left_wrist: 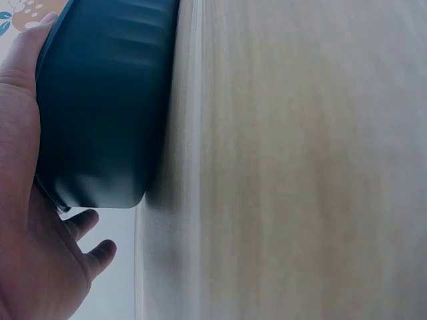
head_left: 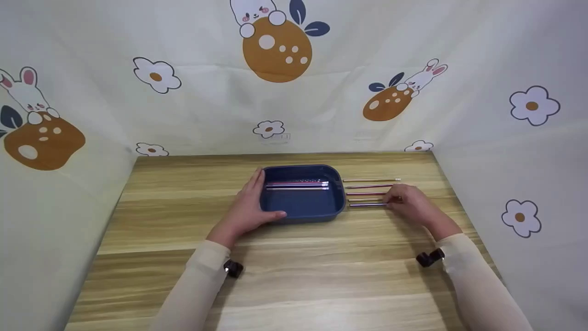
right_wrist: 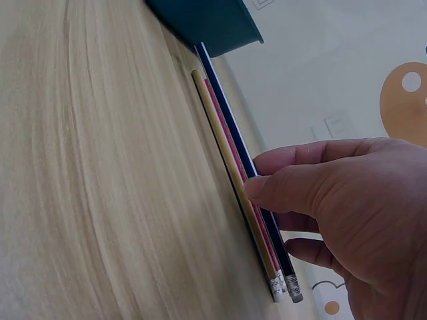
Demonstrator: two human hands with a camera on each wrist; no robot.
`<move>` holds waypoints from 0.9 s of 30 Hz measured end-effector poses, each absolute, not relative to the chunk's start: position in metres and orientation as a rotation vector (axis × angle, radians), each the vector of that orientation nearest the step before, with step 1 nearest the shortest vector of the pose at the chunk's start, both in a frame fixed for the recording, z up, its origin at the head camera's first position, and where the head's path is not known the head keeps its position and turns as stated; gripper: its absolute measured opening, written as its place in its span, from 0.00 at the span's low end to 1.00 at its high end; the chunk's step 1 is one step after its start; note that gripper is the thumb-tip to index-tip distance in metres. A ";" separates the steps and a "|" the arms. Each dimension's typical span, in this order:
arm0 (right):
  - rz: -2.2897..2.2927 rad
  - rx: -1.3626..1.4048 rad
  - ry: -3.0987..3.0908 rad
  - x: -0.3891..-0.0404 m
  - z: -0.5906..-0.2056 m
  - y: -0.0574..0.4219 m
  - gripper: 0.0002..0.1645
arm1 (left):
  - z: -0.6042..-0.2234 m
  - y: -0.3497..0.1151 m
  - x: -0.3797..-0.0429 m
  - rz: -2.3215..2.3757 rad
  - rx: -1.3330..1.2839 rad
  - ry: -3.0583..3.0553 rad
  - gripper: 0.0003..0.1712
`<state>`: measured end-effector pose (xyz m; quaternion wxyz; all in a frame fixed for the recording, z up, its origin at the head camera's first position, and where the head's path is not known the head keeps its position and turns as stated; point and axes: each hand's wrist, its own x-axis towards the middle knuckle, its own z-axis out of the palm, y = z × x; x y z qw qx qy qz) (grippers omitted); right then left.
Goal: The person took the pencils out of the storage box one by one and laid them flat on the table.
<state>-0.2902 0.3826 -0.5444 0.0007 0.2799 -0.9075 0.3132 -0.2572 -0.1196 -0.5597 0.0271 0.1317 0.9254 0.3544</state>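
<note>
A tray (head_left: pixel 303 204) braced, a blue pencil (head_left: pixel 367 205) pinched

At the left we see the left hand (head_left: pixel 248 207), thumb and fingers spread apart around the tray's left end, probably to stop it sliding on the bench (head_left: pixel 330 276). Inside, a few stowed pencils (head_left: pixel 294 188) lie side by side, eraser ends to the right. Just past the tray's right wall, loose pencils (head_left: pixel 367 193) lie in a spaced row, which we think makes each easier to pick alone. Farthest right, the right hand (head_left: pixel 411 202) has thumb and fingertips clamped on the blue pencil toward its eraser end, perhaps leaving the rest free; its shaft runs leftward from the fingertips toward the tray.
</note>
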 end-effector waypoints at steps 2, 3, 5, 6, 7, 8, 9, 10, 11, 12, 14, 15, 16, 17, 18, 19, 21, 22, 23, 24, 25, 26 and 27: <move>0.964 0.892 -2.847 -0.291 -0.547 0.383 0.11 | -0.560 -0.119 -0.257 1.097 0.410 2.855 0.83; 0.953 0.897 -2.849 -0.291 -0.548 0.383 0.11 | -0.560 -0.119 -0.257 1.094 0.407 2.855 0.83; 0.936 0.902 -2.847 -0.292 -0.550 0.383 0.11 | -0.560 -0.119 -0.257 1.096 0.402 2.853 0.83; 0.925 0.901 -2.850 -0.292 -0.551 0.383 0.10 | -0.560 -0.119 -0.256 1.093 0.400 2.853 0.83; 0.921 0.897 -2.855 -0.293 -0.551 0.383 0.10 | -0.560 -0.120 -0.256 1.092 0.398 2.852 0.83; 0.918 0.896 -2.859 -0.293 -0.552 0.383 0.10 | -0.560 -0.119 -0.256 1.092 0.394 2.852 0.84; 0.913 0.892 -2.864 -0.293 -0.552 0.383 0.10 | -0.560 -0.120 -0.256 1.092 0.392 2.851 0.84; 0.908 0.890 -2.867 -0.293 -0.552 0.383 0.10 | -0.559 -0.120 -0.256 1.093 0.396 2.852 0.84; 0.899 0.887 -2.871 -0.294 -0.553 0.383 0.10 | -0.559 -0.120 -0.256 1.094 0.401 2.854 0.83; 0.893 0.888 -2.871 -0.294 -0.553 0.383 0.10 | -0.559 -0.120 -0.256 1.095 0.405 2.854 0.83; 0.878 0.903 -2.856 -0.294 -0.554 0.384 0.10 | -0.559 -0.120 -0.256 1.095 0.410 2.855 0.83; 0.873 0.904 -2.852 -0.294 -0.554 0.384 0.10 | -0.559 -0.120 -0.256 1.095 0.413 2.855 0.83; 0.870 0.905 -2.849 -0.295 -0.554 0.384 0.10 | -0.558 -0.120 -0.256 1.090 0.409 2.855 0.83; 0.866 0.903 -2.847 -0.295 -0.554 0.385 0.10 | -0.558 -0.120 -0.256 1.091 0.410 2.854 0.83; 0.865 0.901 -2.848 -0.295 -0.554 0.385 0.10 | -0.557 -0.120 -0.256 1.093 0.409 2.852 0.83; 0.860 0.897 -2.852 -0.295 -0.554 0.384 0.11 | -0.558 -0.120 -0.256 1.092 0.405 2.851 0.83; 0.876 0.861 -2.880 -0.294 -0.554 0.384 0.10 | -0.558 -0.120 -0.256 1.093 0.410 2.854 0.83; 0.878 0.849 -2.892 -0.294 -0.553 0.384 0.10 | -0.558 -0.120 -0.256 1.093 0.413 2.855 0.83; 0.883 0.840 -2.903 -0.294 -0.553 0.384 0.10 | -0.558 -0.120 -0.256 1.094 0.418 2.858 0.83; 0.893 0.829 -2.914 -0.294 -0.553 0.383 0.10 | -0.558 -0.120 -0.257 1.093 0.419 2.860 0.83; 0.902 0.821 -2.924 -0.294 -0.553 0.383 0.10 | -0.558 -0.120 -0.257 1.089 0.420 2.863 0.83; 0.910 0.814 -2.933 -0.294 -0.553 0.383 0.10 | -0.558 -0.120 -0.257 1.087 0.427 2.867 0.82; 0.910 0.818 -2.933 -0.294 -0.553 0.383 0.10 | -0.559 -0.120 -0.257 1.085 0.427 2.867 0.82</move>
